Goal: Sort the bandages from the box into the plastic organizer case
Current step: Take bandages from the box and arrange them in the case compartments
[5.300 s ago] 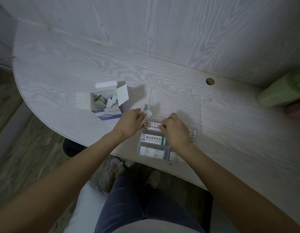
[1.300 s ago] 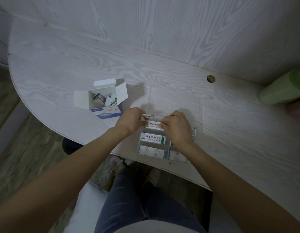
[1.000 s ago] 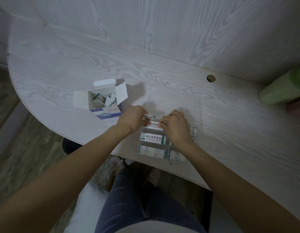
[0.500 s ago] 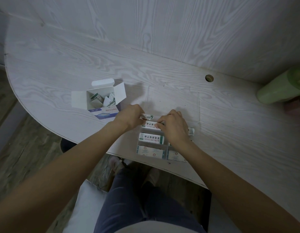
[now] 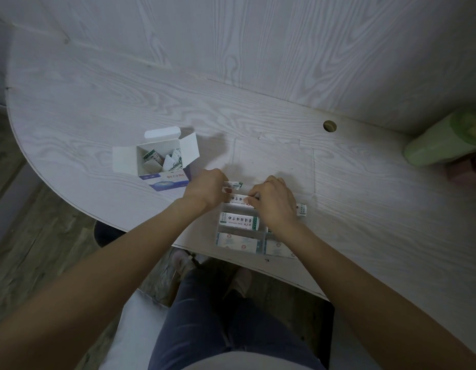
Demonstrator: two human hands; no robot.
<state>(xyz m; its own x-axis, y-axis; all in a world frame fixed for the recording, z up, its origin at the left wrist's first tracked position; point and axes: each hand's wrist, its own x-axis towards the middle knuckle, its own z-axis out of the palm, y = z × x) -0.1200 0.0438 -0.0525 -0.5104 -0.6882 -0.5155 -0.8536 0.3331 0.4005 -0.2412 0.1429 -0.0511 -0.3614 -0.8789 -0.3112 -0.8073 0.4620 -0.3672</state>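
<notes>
The box (image 5: 162, 166) is white cardboard with a blue front panel and red characters, seen upside down and not legible. Its flaps stand open, and loose wrapped bandages (image 5: 164, 161) lie inside. It sits on the pale wood-grain table (image 5: 98, 102), left of both hands.

The organizer case (image 5: 240, 231) is clear plastic with divided compartments, at the near table edge; its clear lid (image 5: 274, 161) lies open, flat on the table behind it. The compartments hold flat white bandage packs with green-striped ends and printed characters too small to read.

The left hand (image 5: 204, 192) has its fingers curled, pinching a small stack of bandages (image 5: 233, 185) just above the case's far-left compartment. The right hand (image 5: 274, 201), fingers curled, pinches a single bandage strip (image 5: 238, 199) over that compartment.

A green cylinder (image 5: 445, 140) lies at the right.
</notes>
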